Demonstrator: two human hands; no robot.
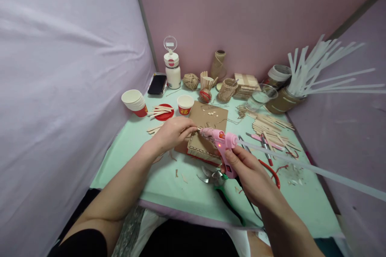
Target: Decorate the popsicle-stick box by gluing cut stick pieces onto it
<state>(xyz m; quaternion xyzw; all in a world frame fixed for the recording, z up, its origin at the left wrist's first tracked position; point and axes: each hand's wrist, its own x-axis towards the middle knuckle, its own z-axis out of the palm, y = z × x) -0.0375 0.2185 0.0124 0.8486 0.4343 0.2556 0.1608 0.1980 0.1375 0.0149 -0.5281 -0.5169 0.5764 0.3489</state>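
My right hand (245, 170) is closed around the handle of a pink hot glue gun (223, 144) whose nozzle points left, with a long clear glue stick (301, 164) sticking out of its back. My left hand (171, 132) pinches something small and thin right at the nozzle tip; I cannot make out what it is. Both hands hover over a brown cardboard sheet (208, 118) with a small twine-wrapped cardboard piece (200, 146) lying on it, on the mint-green table (169, 184).
Pliers with green handles (215, 178) and red-handled cutters (271, 170) lie near the front. Wooden sticks (269, 126) are piled at right. Paper cups (135, 102), a red lid (164, 112), a phone (157, 84), a white bottle (172, 68), twine (190, 81) and a jar of glue sticks (286, 98) line the back.
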